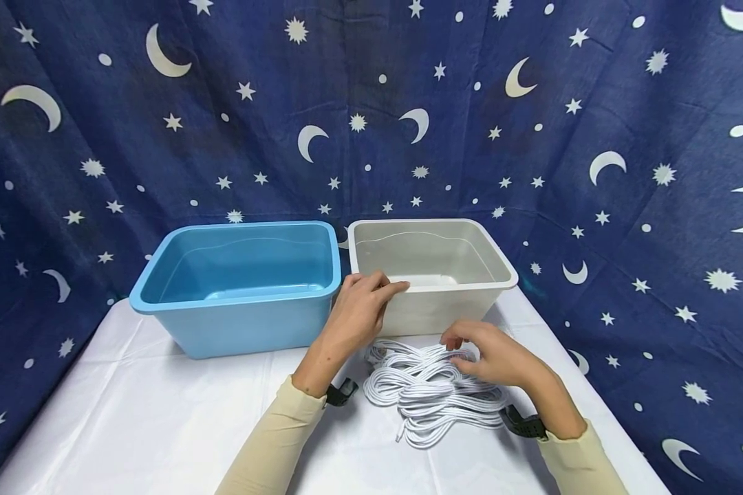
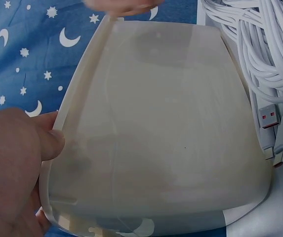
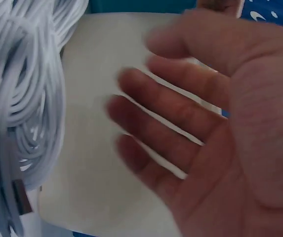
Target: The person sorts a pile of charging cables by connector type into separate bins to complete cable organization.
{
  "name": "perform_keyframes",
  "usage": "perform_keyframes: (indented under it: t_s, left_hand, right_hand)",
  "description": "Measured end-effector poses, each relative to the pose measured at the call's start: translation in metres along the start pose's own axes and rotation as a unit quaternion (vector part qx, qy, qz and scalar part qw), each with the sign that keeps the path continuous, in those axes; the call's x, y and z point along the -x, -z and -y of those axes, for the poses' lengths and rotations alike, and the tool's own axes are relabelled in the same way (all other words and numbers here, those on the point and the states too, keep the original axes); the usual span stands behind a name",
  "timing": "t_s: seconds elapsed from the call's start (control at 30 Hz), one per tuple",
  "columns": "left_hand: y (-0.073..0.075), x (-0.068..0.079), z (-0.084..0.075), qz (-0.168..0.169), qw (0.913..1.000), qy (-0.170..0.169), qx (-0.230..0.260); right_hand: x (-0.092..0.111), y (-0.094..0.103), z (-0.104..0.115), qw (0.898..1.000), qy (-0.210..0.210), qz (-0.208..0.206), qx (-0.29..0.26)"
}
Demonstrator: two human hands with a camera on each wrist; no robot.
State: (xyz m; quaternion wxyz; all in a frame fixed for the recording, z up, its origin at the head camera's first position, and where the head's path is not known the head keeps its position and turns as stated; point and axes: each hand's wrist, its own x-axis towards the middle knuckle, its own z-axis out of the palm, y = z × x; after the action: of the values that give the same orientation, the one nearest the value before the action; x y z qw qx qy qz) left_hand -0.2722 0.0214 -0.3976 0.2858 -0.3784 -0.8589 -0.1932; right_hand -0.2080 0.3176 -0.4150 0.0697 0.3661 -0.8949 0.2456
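White cable bundles (image 1: 430,393) lie in front of the gray bin (image 1: 433,309). Left hand (image 1: 360,306) pinches its near rim; right hand (image 1: 495,354), fingers parted, holds nothing. Advisable: steady the bin, grasp bundles whole, avoid trailing loops.

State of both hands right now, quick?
Left hand: closed, pinching the rim of the white bin.
Right hand: open, fingers loosely bent, holding nothing, by the white cables.
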Motion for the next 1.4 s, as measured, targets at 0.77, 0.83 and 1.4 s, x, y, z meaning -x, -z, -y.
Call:
perform_keyframes:
  t_s: [0.77, 0.83, 1.4]
  left_hand:
    - [-0.001, 0.0, 0.002, -0.002, 0.9999, 0.001, -0.013]
    - [0.0, 0.0, 0.001, -0.001, 0.9999, 0.001, -0.014]
    - [-0.002, 0.001, 0.002, -0.007, 0.9999, -0.004, -0.013]
  right_hand:
    - [0.002, -0.014, 0.002, 0.979, -0.071, 0.183, -0.056]
    - [0.003, -0.015, 0.002, 0.979, -0.069, 0.186, -0.056]
    - [0.002, -0.016, 0.0, 0.98, -0.056, 0.189, -0.038]
